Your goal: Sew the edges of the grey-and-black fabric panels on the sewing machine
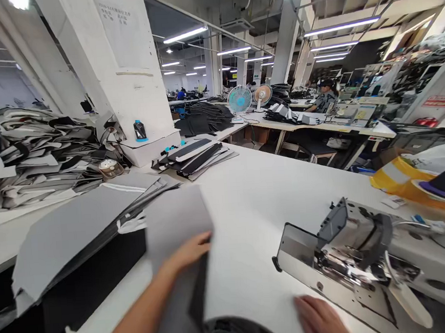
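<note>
My left hand (pixel 192 251) is on a grey fabric panel (pixel 178 211), its fingers closed round the right edge. The panel's black underside (pixel 197 294) shows below the hand. My right hand (pixel 321 318) lies on the white tabletop (pixel 247 236), palm down and holding nothing, slightly blurred. Just beyond it stands a sewing machine (pixel 368 257) with a clear guard plate (pixel 298 242). Left of the held panel lies a stack of large grey panels (pixel 77 229), with black pieces (pixel 96 284) below it.
Strips of black and grey fabric (pixel 194 158) lie at the table's back. A pillar (pixel 122 66) rises behind, with a dark bottle (pixel 139 131) at its foot. Fabric piles (pixel 32 156) fill the left. A yellow bag (pixel 400 178) sits at right. A person (pixel 325 97) works farther back.
</note>
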{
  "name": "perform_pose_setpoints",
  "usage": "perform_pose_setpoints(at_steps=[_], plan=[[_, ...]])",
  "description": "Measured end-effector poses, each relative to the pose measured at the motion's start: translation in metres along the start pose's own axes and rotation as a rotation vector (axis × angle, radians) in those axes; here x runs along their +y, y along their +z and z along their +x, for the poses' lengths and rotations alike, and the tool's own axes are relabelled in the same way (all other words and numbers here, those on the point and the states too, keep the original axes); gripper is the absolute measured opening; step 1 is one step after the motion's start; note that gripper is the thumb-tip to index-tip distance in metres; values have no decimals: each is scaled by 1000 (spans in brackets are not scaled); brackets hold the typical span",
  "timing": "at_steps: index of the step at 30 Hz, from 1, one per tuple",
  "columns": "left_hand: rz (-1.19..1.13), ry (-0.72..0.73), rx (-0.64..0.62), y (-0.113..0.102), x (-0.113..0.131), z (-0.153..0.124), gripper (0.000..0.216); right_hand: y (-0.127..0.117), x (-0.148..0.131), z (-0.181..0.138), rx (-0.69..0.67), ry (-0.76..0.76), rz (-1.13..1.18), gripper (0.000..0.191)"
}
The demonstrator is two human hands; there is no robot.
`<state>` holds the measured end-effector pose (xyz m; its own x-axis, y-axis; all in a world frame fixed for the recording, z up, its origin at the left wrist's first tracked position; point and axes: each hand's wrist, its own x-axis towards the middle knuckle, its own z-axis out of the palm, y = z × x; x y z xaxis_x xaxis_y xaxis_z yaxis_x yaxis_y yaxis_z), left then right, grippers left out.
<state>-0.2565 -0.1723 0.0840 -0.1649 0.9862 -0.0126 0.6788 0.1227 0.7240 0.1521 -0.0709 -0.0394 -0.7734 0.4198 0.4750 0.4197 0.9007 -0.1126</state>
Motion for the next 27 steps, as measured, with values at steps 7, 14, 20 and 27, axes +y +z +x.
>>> perform_pose_setpoints(at_steps=[7, 14, 20, 27], plan=[[211, 36, -194, 184, 107, 80, 44, -23, -48, 44, -202, -45, 224, 43], [202, 383, -162, 208, 133, 61, 39, -32, 18, 43, -268, 219, 87, 32], [353, 450, -183, 200, 107, 27, 23, -32, 25, 34, -223, 325, 78, 37], [310, 502, -277, 202, 104, 36, 12, -50, -7, 3, -230, 374, 173, 20]])
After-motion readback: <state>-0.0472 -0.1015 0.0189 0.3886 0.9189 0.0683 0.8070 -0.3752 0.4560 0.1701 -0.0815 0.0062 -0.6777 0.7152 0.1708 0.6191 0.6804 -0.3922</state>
